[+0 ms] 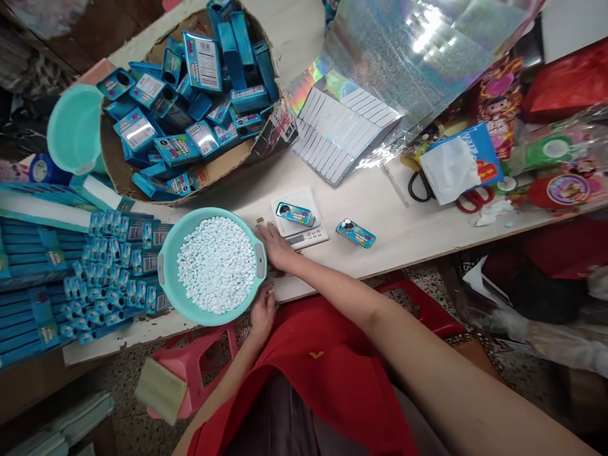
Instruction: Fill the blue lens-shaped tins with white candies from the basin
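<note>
Fingers of my right hand (276, 248) spread beside the basin (177, 294); whether my left hand (263, 315) grasps it, I cannot tell. Best to leave the scale (313, 236) unjostled.

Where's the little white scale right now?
In the head view, the white scale sits mid-picture on the table, between the turquoise basin and the blue box on its right, beside the right hand.

Speckled floor (124, 380) below the white table (403, 231), pink stool (194, 360) by its near edge, red plastic seat (422, 310) farther right along it.
</note>
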### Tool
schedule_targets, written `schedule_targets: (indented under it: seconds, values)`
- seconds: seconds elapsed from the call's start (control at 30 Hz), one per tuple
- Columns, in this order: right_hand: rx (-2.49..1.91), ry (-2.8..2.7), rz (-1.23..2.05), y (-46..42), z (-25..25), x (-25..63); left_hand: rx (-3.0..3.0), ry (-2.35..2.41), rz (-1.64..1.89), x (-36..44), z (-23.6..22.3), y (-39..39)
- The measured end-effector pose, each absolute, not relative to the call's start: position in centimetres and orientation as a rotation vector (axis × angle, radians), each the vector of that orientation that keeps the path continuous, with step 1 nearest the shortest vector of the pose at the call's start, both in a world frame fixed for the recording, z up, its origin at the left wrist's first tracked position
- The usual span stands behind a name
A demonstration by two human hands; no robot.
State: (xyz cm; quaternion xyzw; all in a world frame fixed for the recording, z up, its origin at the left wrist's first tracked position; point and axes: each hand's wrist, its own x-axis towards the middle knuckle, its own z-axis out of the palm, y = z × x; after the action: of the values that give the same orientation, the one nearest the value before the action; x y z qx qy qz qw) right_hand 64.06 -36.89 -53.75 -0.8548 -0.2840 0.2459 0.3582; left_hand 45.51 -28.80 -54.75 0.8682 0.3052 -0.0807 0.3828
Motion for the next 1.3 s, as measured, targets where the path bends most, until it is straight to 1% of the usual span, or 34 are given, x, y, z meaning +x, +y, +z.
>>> schedule_targets:
  seconds: [0.13,0.23,0.33,0.43,0.7,0.9,1.07,1.3]
  values:
    - [-2.28,-0.678,0.717,-36.6,-54.6,63.9,1.876,1.091,-0.098,47.7,-55.4,-29.9]
    - [-2.31,-0.643,0.756,-36.5,-54.8,63.6,1.541,1.232,0.077,49.5,-55.4,-31.7]
    - [-2.318,-0.663,0.796,-36.7,-54.7,63.1,1.22,1.28,0.238,51.1,-55.0,-33.3]
    - [-2.297,-0.751,0.837,-37.4,-54.3,62.2,1.087,1.247,0.282,52.0,-54.7,-34.1]
    - [-2.251,-0.936,0.904,-40.0,-53.6,60.2,1.206,1.166,0.152,51.7,-55.7,-32.7]
    - [-2.279,-0.876,0.847,-40.4,-53.6,60.0,1.458,1.004,0.019,50.7,-56.6,-32.0]
    - [-2.295,-0.811,0.793,-39.3,-53.6,60.9,1.537,1.049,-0.038,49.0,-57.4,-30.8]
    - [-2.332,-0.797,0.833,-38.4,-54.0,61.0,1.684,0.955,-0.136,49.1,-57.5,-29.7]
